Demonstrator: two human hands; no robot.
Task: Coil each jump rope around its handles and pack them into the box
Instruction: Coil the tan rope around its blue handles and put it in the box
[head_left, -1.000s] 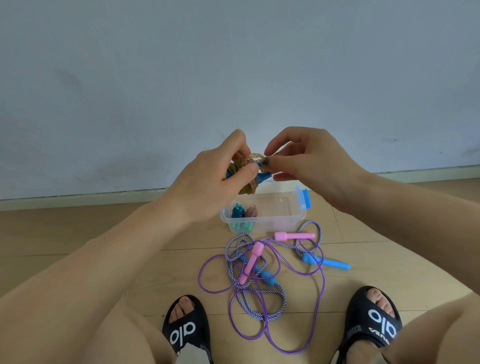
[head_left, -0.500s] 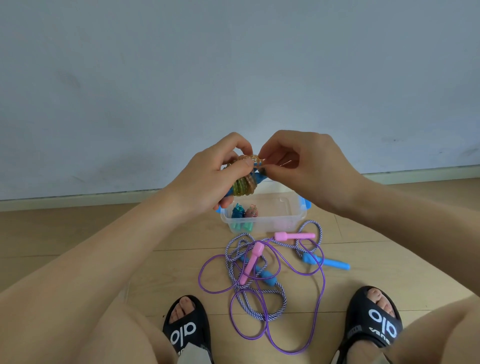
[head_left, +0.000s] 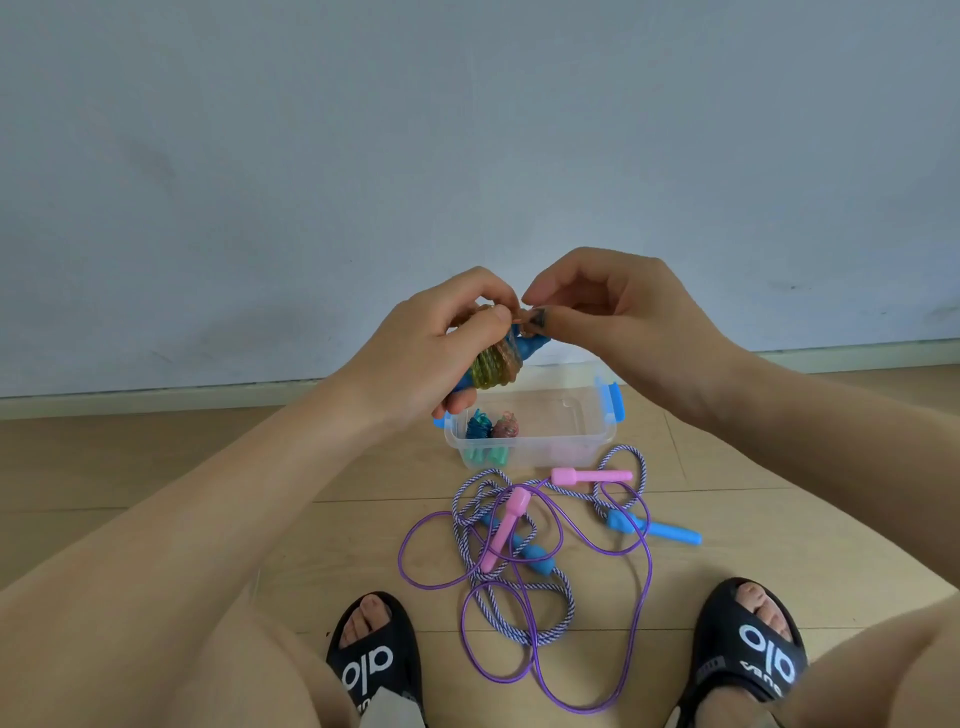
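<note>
We see two bare hands raised above a clear box (head_left: 530, 447) on a wooden floor. The left hand (head_left: 431, 353) grips a coiled rope (head_left: 493, 366), yellow-green and wound round blue handles. The right hand (head_left: 613, 312) pinches what seems to be the rope's loose end at the coil's 1 o'clock; the tip is too small to confirm. To finish well, we judge the end should be tucked tightly under a wrap before letting go. One coiled rope already sits in the box's 9 o'clock end. Two loose ropes (head_left: 524, 561) lie tangled at its 6 o'clock.
</note>
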